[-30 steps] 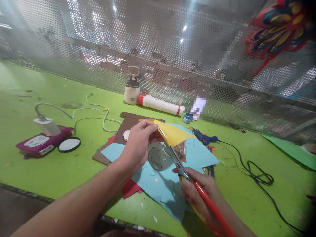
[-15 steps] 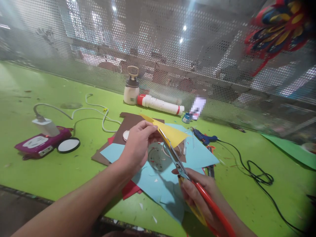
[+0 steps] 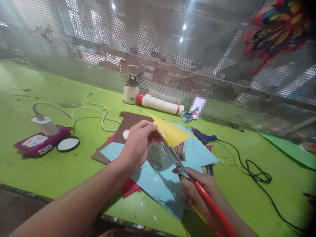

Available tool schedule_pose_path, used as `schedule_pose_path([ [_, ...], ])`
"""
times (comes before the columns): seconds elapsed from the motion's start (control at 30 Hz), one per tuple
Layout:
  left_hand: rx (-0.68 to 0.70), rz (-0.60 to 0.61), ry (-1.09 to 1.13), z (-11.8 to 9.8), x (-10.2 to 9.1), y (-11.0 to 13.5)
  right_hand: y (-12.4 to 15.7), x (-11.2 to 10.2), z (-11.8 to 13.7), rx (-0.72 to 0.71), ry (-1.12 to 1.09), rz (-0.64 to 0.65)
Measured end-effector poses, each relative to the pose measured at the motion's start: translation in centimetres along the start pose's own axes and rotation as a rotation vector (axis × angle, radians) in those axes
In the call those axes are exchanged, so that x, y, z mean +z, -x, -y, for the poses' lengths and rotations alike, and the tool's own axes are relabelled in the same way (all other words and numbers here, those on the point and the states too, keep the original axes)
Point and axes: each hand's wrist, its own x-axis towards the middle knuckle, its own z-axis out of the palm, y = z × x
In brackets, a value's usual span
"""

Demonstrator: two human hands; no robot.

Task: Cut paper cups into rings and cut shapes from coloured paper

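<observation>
Between the thumb and fingers of my left hand (image 3: 138, 140) is the edge of a yellow sheet of paper (image 3: 172, 131), held up above the table. My right hand (image 3: 199, 191) is closed around the red handles of a pair of scissors (image 3: 179, 166). Their blades point up and to the left, lying against the yellow paper's lower edge close to my left fingertips. Under both hands lie light blue paper (image 3: 158, 187), brown sheets (image 3: 133, 120) and some red paper (image 3: 129, 188). A clear round roll or disc (image 3: 158, 157) rests on this pile.
A purple power strip (image 3: 41, 141) with a plugged-in charger and a round black-rimmed lid (image 3: 68, 144) are at left. Behind stand a pump sprayer (image 3: 131, 90), a white tube (image 3: 160, 103) and a small blue jar (image 3: 186, 117). A blue glue gun (image 3: 204, 136) trails a black cord rightward.
The yellow paper has shifted slightly and turned a little, its right tip now further right. The scissors stay at its edge, and both hands have hardly moved.
</observation>
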Motion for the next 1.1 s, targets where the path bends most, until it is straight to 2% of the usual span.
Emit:
schedule_pose_path([
  [0.4,-0.105,0.069,-0.047,-0.52,-0.7,-0.77,-0.03,-0.45,0.97,0.043,-0.062,0.032],
  [0.63,-0.086,0.104,-0.1,-0.34,-0.94,-1.02,-0.03,-0.15,0.83,0.053,-0.15,0.048],
  [0.83,-0.074,0.069,-0.116,-0.32,-0.71,-0.9,0.15,-0.33,0.74,0.037,-0.218,0.105],
  [1.1,-0.056,0.062,-0.119,-0.07,-0.73,-0.87,-0.01,-0.14,0.25,0.045,-0.273,0.099],
])
